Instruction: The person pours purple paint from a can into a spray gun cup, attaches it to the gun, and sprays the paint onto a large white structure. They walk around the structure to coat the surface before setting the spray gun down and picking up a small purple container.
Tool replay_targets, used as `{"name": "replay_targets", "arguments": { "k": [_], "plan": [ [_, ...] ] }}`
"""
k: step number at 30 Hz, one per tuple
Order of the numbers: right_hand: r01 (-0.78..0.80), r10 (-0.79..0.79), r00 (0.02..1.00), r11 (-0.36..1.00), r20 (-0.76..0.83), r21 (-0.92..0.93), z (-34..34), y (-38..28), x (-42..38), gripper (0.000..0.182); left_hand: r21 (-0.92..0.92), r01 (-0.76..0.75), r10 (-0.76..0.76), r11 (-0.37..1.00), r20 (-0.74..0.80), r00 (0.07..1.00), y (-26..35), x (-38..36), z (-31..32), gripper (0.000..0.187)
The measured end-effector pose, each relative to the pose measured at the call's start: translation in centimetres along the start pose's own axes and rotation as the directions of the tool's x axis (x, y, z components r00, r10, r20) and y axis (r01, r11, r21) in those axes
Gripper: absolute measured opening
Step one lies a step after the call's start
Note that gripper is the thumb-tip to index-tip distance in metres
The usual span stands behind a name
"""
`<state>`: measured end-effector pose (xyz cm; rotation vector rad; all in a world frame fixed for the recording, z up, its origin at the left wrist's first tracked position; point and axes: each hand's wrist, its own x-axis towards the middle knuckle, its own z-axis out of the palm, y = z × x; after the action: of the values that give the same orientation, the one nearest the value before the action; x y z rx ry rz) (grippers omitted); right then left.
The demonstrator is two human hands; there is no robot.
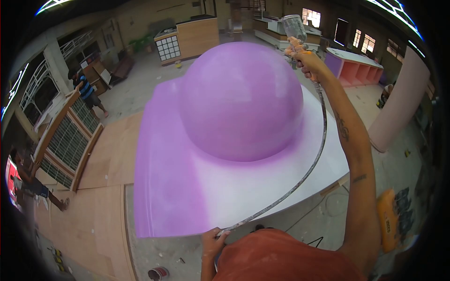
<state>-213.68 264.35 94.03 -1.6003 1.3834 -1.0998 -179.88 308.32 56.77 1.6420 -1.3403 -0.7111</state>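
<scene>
Workshop floor [125, 89]: purple sphere [241, 100] central, on purple-and-white panel [234, 194]. Right hand [309, 63] has its grip closed round spray gun [295, 45], sphere's far right. Left hand [214, 242]: grip curled round hose [325, 122], panel's near edge.

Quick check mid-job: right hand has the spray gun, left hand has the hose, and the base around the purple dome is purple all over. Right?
Not quite: the base isn't purple all over. The head view shows much of its near and right part white. The rest stands: right hand on the spray gun, left hand on the hose.
</scene>
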Motion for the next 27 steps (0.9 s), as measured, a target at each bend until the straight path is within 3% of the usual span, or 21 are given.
{"name": "replay_targets", "arguments": {
  "k": [4,7,10,13,21,27],
  "plan": [
    [0.02,-0.031,0.995,0.993,0.094,0.117,1.4,-1.9,-0.2,0.021,0.017,0.035,-0.034,0.999,-0.071,0.997,-0.6,-1.6,0.2,0.035],
    [0.004,-0.05,0.976,0.977,0.21,0.213,2.1,-3.7,0.6,0.024,0.007,0.05,-0.048,0.999,-0.131,0.99,1.9,-3.1,-0.3,0.03],
    [0.05,-0.179,0.936,0.921,0.303,0.387,2.2,-5.1,0.5,0.033,0.065,0.054,-0.045,0.996,-0.133,0.99,1.6,-5.1,-0.1,0.034],
    [0.075,-0.207,0.932,0.912,0.296,0.403,3.0,-6.3,0.8,0.035,0.08,0.028,-0.016,0.996,-0.145,0.989,1.1,-6.9,0.1,0.036],
    [0.091,-0.138,0.959,0.977,0.247,0.195,5.1,-8.5,2.8,0.024,0.032,0.042,-0.036,0.999,-0.172,0.984,2.1,-9.4,0.3,0.036],
    [0.106,-0.109,0.992,0.992,0.055,0.063,3.7,-7.6,4.0,0.018,0.01,0.035,-0.032,0.999,-0.17,0.985,3.5,-9.1,-0.5,0.03]
  ]
}}
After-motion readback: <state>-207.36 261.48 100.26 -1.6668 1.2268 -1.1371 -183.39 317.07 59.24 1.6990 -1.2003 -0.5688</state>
